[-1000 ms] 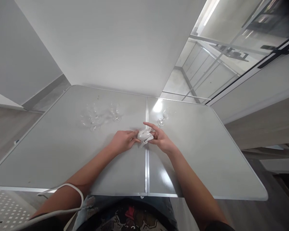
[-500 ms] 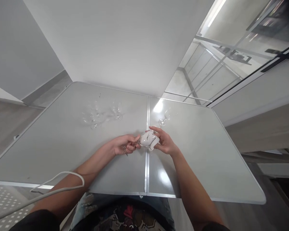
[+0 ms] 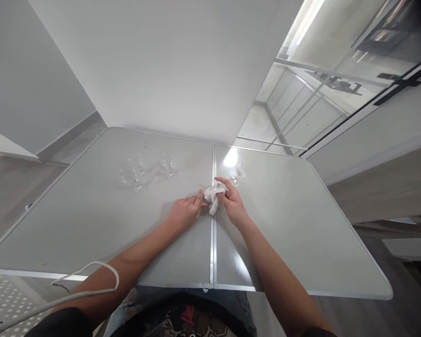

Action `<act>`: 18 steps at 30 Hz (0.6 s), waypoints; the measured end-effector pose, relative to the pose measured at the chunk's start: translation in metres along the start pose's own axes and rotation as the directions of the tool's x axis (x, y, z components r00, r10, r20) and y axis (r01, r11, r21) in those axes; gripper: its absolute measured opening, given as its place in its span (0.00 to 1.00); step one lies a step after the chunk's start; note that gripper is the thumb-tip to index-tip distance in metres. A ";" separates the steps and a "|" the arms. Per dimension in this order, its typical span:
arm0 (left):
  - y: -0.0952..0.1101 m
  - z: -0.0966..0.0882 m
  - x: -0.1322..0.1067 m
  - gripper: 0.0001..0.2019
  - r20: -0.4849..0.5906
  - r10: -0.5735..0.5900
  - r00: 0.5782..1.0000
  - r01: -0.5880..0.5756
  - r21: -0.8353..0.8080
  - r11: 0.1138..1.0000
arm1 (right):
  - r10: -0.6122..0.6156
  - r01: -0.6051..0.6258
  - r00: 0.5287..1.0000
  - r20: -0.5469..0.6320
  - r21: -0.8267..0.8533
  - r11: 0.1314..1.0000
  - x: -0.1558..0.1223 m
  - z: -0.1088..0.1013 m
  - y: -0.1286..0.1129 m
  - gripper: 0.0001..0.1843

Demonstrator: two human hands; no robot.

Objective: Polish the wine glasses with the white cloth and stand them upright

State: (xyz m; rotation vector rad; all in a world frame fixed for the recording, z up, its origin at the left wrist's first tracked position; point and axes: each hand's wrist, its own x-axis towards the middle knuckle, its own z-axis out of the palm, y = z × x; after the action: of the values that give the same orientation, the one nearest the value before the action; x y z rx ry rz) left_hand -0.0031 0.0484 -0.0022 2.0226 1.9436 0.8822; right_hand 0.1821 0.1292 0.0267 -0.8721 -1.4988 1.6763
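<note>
Over the seam of the table, my left hand [image 3: 186, 211] is closed round the lower part of a clear stemmed glass [image 3: 206, 195], whose bowl points right. My fingers and the back of that hand hide most of the stem and foot. At the bowl, my right hand [image 3: 232, 202] grips a crumpled white cloth [image 3: 214, 205], perhaps paper. Part of it is bunched at the mouth of the glass and one end hangs down. Whether some of it lies inside the bowl is hard to make out.
Several clear stemmed glasses [image 3: 139, 187] stand on the left half of the grey folding table [image 3: 91, 224]. Another stemmed glass [image 3: 235, 180] stands just beyond my right hand. A white wall [image 3: 168, 70] rises behind the table; a white cable [image 3: 91, 292] crosses my left forearm.
My left hand has turned over, its back now upward, and the glass has turned with it. My right hand has shifted slightly up the table, with the cloth bunched differently.
</note>
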 end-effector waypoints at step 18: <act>0.010 -0.016 0.010 0.22 0.726 -0.053 0.686 0.728 -0.684 0.043 | -0.090 0.095 0.994 -0.067 0.074 0.993 -0.003 -0.008 -0.009 0.27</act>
State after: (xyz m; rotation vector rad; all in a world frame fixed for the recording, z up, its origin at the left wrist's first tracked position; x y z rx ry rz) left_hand -0.0038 0.0528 0.0189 0.6195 0.9271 0.8690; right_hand 0.1910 0.1317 0.0344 -0.7951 -1.4010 1.6129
